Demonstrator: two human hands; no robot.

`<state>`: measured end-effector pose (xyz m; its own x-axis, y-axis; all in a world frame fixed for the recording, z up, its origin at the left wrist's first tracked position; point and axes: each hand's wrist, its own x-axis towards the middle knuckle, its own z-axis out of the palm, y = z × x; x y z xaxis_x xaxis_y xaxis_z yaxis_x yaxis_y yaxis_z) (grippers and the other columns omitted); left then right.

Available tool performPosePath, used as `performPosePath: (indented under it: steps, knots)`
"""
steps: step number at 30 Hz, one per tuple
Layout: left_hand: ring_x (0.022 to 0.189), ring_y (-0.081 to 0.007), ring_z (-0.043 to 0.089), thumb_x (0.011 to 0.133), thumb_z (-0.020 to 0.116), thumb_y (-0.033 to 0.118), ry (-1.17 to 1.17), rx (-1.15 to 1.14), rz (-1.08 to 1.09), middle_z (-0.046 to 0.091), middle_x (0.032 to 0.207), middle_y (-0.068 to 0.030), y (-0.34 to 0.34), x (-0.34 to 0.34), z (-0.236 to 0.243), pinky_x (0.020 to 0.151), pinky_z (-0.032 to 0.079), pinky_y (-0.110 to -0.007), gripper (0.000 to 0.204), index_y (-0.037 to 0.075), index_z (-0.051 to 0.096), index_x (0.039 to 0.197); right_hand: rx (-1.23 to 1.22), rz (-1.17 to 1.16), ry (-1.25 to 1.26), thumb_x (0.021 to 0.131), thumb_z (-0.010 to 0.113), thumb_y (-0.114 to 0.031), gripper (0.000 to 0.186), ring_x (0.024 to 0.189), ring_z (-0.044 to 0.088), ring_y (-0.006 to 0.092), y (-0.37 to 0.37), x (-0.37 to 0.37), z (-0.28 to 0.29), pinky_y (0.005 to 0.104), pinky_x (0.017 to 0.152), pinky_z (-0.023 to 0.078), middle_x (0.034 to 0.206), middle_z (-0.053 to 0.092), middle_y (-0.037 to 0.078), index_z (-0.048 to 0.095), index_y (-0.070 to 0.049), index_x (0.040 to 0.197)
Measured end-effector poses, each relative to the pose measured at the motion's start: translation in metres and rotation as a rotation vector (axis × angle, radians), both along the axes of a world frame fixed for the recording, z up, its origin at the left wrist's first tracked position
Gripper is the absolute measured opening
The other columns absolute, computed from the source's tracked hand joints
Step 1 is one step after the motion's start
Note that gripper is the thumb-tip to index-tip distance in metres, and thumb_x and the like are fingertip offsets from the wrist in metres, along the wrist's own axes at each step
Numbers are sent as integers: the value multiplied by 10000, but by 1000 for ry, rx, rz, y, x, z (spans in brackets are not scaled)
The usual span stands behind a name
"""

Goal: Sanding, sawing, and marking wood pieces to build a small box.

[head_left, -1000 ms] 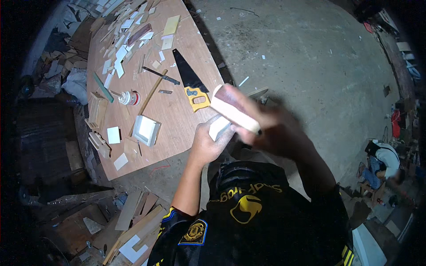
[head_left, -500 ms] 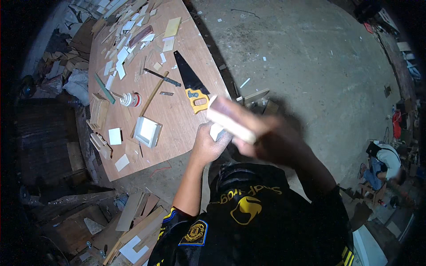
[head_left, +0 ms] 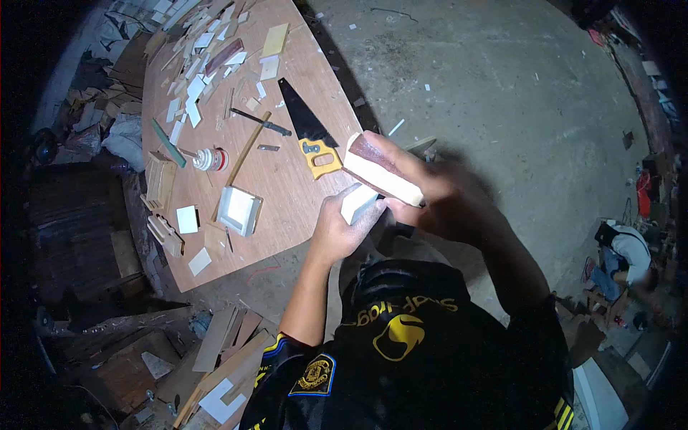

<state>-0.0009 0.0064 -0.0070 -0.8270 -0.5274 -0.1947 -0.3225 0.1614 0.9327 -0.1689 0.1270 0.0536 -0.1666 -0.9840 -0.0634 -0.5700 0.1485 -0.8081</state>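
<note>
My left hand [head_left: 335, 229], its fingers dusted pale, grips a small white piece [head_left: 357, 201] just off the front right of the table. My right hand [head_left: 430, 193] is closed round a long pale wooden block wrapped in reddish-brown sandpaper [head_left: 372, 155], held at a slant over the white piece; whether the two touch I cannot tell. Beyond them on the plywood table [head_left: 287, 222] lie a handsaw [head_left: 320, 158] with a yellow handle, a dark file [head_left: 269, 125], a wooden stick [head_left: 242, 158], a tub [head_left: 211, 160] and a white-and-grey box [head_left: 238, 211].
Scattered offcuts [head_left: 193, 93] cover the table's far end, and wooden pieces [head_left: 160, 179] line its left edge. More boards [head_left: 215, 337] lie at lower left. The concrete floor [head_left: 502, 93] stretches right, where another person [head_left: 620, 258] sits hunched on a low wooden seat among red and dark clutter.
My right hand with the sanding block dipped toward the lower left half a second ago and is now back up and to the right. My left hand stays nearly in place.
</note>
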Motion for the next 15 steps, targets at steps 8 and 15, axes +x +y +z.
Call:
performPosePath:
  steps: [8,15]
  knots:
    - [794,-250,684,830,700,141,74,-89,45,713,890,-165,-8,-4,-12,745,517,-346,254,-29,666,1015,-130,26,-32,806,732,-109,828,883,701,249,-7,-2,-10,379,803,575,1119,687,151,310,-207,1512]
    - [792,-212,675,830,703,127,-105,46,36,713,899,-154,-9,8,-10,740,515,-337,255,-25,662,1030,13,27,-76,808,720,-79,814,911,703,281,-11,7,-13,392,810,569,1141,675,173,321,-196,1508]
